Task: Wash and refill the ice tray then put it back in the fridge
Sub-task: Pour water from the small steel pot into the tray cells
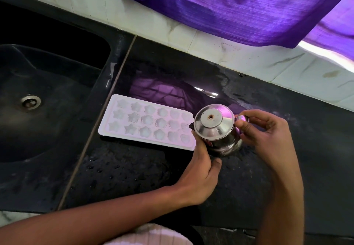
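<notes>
Pouring step: refill looks to be in hand, with the steel pot [216,129] tipped so its spout sits at the right end of the tray [147,123].
Tray: lies flat on the dark counter [134,168], just right of the sink [38,110]; its star and flower cups look pale, and I cannot tell how many hold water.
Left hand [199,175]: its grip is wrapped round the near side of the pot, thumb under the base, steadying it.
Right hand [268,135]: its grip pinches the handle on the pot's right side, fingers curled.
Pot: lid on, leaning left toward the tray, base near or on the counter.
Counter: wet, beaded with drops near the tray; a purple cloth [239,5] hangs at the far wall.
Next move, as I judge it: tilt gently and walk the spout along each row, keeping the stream thin.
Risk: overfilling would make the carry to the fridge spill.
</notes>
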{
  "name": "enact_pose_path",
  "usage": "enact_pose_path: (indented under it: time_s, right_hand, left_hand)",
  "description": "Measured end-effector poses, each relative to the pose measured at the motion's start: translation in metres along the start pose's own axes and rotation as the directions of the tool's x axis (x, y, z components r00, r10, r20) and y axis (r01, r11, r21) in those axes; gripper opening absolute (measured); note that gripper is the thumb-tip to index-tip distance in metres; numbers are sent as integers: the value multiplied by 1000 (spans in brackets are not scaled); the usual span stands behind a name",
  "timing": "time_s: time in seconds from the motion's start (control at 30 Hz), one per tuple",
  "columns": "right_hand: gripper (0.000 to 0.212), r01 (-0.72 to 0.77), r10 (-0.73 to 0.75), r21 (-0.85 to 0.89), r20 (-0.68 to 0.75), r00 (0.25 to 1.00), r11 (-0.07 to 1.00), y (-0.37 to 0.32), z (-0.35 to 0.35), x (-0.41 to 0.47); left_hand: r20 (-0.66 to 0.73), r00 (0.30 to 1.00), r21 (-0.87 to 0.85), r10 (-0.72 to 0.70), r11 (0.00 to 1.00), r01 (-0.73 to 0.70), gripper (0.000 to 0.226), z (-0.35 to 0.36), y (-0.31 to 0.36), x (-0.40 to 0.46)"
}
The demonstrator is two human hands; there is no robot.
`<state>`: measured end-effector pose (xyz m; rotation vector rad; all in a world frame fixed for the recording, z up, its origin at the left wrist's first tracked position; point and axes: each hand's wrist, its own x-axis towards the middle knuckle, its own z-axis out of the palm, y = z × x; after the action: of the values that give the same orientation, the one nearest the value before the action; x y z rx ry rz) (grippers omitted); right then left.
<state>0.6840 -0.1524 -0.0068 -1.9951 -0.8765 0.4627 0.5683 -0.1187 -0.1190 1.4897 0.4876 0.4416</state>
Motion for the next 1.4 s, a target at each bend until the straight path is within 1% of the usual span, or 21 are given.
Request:
enact_pose_path:
  time_s: [0.17, 0.4, 0.6, 0.7, 0.83, 0.9, 0.97, 1.1, 1.17, 1.3, 1.4]
  right_hand:
    - [20, 11, -10, 42, -22, 1000, 999, 0, 0, -3]
    - [19, 28, -23, 81, -57, 998, 996, 3, 1, -5]
    - [13, -28, 50, 202, -102, 994, 979, 11, 5, -6]
    - [18, -31, 56, 216, -109, 992, 976, 8, 6, -2]
    - [26, -27, 45, 195, -88, 995, 980, 1, 10, 8]
    - [22, -23, 38, 178, -81, 996, 984, -2, 13, 13]
    - [17, -19, 29, 122, -80, 996, 992, -6, 17, 20]
    - [9, 5, -4, 13, -50, 999, 1000, -9, 27, 37]
    - [7, 5, -5, 6, -29, 1000, 1000, -8, 31, 44]
    - [8, 12, -12, 10, -14, 1000, 1000, -7, 38, 50]
    - [12, 20, -20, 0, -6, 1000, 1000, -7, 41, 52]
  left_hand:
    - [-25, 999, -4, 47, 999, -47, 86, 1, 2, 0]
    - [-68, 991, 44, 118, 992, -115, 87, -2, 4, 3]
    - [-132, 983, 61, 130, 991, -123, 82, -4, 4, 7]
    - [-152, 979, 47, 135, 990, -129, 78, -6, 6, 9]
    - [-170, 977, -15, 125, 991, -130, 74, -12, 11, 13]
    - [-185, 976, -44, 113, 991, -123, 72, -15, 12, 16]
    - [-206, 974, -62, 95, 992, -110, 72, -18, 10, 21]
    - [-211, 977, -77, 25, 996, -42, 74, -23, 5, 29]
    - [-217, 976, -100, -5, 995, -17, 71, -27, 2, 32]
    - [-239, 969, -109, -57, 994, 32, 72, -33, -5, 39]
    - [-242, 967, -107, -77, 993, 52, 72, -34, -7, 41]
